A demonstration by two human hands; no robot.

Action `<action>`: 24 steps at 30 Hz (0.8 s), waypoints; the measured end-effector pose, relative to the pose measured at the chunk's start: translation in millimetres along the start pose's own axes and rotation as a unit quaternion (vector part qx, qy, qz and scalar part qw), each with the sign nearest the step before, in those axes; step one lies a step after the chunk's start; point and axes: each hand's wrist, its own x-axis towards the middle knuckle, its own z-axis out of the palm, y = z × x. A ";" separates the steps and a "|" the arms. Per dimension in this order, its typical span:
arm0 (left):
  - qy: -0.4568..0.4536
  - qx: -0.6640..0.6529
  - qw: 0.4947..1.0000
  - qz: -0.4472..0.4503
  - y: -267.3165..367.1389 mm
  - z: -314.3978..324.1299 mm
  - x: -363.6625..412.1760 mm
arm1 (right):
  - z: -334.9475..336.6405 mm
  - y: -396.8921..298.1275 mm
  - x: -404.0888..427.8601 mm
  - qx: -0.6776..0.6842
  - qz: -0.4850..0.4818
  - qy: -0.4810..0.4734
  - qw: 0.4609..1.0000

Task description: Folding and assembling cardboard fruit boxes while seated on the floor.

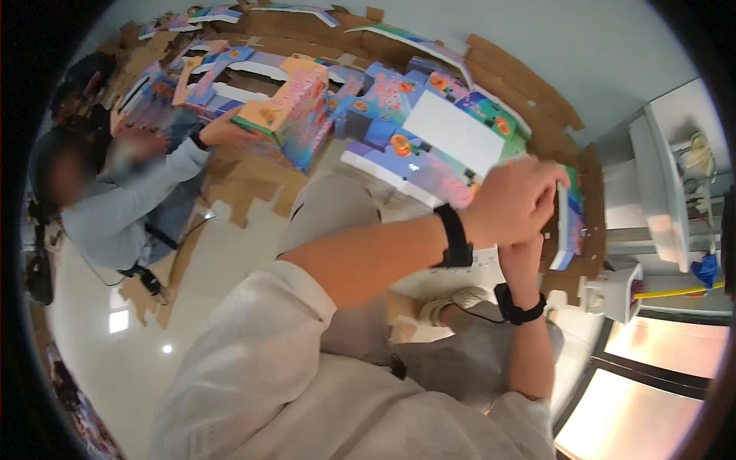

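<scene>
My left hand (514,198) is curled, its back towards me, above the right end of a printed cardboard carton. My right hand (520,256) is just below it, close to or touching it and partly hidden behind it. Whether either holds anything cannot be told. By the left fingertips stands a printed cardboard flap (569,227) with a white edge. Before me lies the blue, purple and green carton (379,164) with orange flower prints and a white panel (454,129) on top. Black bands circle both wrists.
At left a seated person's hand (227,127) touches another printed carton (282,118). Further printed cartons (144,95) stand beyond. Brown cardboard sheets (238,187) lie on the glossy floor (241,276) and line the wall. White shelving (655,190) stands at right.
</scene>
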 end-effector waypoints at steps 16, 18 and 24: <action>-0.284 0.626 0.653 -0.320 -280.3 -427.4 22.6 | 22.1 8.7 -23.3 0.057 -0.087 -0.062 0.993; -0.362 0.628 0.587 -0.359 -300.0 -440.6 -5.7 | 23.3 7.2 -24.9 0.058 -0.113 -0.076 0.989; -0.261 0.630 0.630 -0.371 -310.8 -438.7 -21.1 | 21.7 5.3 -35.6 0.047 -0.131 -0.127 0.982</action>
